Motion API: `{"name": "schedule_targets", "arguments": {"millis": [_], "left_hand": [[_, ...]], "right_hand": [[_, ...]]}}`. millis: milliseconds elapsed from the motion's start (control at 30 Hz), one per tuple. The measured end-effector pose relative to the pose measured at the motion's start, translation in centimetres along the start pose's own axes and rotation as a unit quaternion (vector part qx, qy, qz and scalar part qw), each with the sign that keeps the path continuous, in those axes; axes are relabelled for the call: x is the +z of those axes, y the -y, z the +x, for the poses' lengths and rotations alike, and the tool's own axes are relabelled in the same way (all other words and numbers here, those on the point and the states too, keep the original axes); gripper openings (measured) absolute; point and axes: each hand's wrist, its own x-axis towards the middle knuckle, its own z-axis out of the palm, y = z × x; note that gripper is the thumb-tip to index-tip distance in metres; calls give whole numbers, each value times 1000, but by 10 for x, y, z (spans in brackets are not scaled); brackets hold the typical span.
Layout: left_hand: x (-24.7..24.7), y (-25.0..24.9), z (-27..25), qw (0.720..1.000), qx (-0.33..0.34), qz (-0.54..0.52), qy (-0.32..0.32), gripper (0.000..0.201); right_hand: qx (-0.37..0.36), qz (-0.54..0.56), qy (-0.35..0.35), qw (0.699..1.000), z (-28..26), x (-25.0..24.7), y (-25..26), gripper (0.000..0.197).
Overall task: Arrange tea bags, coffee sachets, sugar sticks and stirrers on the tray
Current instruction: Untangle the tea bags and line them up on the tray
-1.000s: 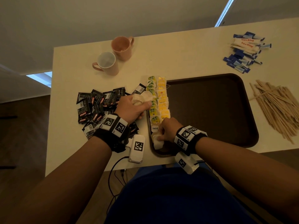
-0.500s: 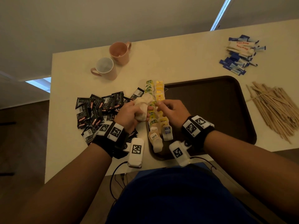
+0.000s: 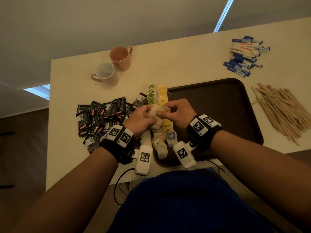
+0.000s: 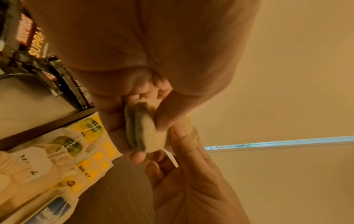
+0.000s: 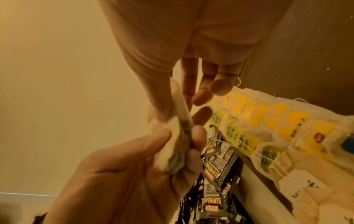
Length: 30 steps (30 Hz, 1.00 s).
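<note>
My right hand [image 3: 179, 111] has risen from the tray [image 3: 218, 101] to meet my left hand [image 3: 140, 120]; both grips pinch the tea-bag stack [image 3: 156, 115], its long axis running toward me.

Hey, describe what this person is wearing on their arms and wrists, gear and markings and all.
Both forearms are bare, no sleeves. Each wrist carries a black band topped with white square tags printed with black coded patterns; the right band matches. A white boxy camera unit with its own coded tag hangs under the left wrist, another under the right. Thin black cables trail toward the body.
</note>
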Motion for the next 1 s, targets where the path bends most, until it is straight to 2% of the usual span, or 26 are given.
{"name": "schedule_targets", "arguments": {"millis": [100,267,367,467,533,667,733,800,900,1000], "left_hand": [[6,-3,3,1000,2,15,-1,45],[5,-1,8,999,8,14,-44,30],[1,7,10,997,-2,69,-46,27],[-3,20,10,983,-43,177,-27,10],[-5,29,11,969,-69,235,-13,10],[-5,36,10,954,-78,288,-10,11],[-4,39,11,949,-67,309,-12,11],[-3,41,10,939,-62,339,-10,11],[-2,45,11,921,-60,385,-1,13],[2,47,12,908,-54,415,12,16]], "right_hand": [[10,-42,10,999,-4,-10,-4,7],[94,-120,57,987,-19,-29,-25,8],[146,-236,144,950,-27,-23,-45,10],[179,-300,202,915,-32,-12,-61,19],[183,-310,194,912,-33,-7,-66,22],[203,-365,116,901,-30,-7,-72,38],[242,-356,113,895,-29,-11,-74,46],[280,-306,129,901,-31,-14,-74,43],[318,-180,124,923,-35,-12,-73,26],[318,-112,117,934,-37,-7,-73,12]]}}
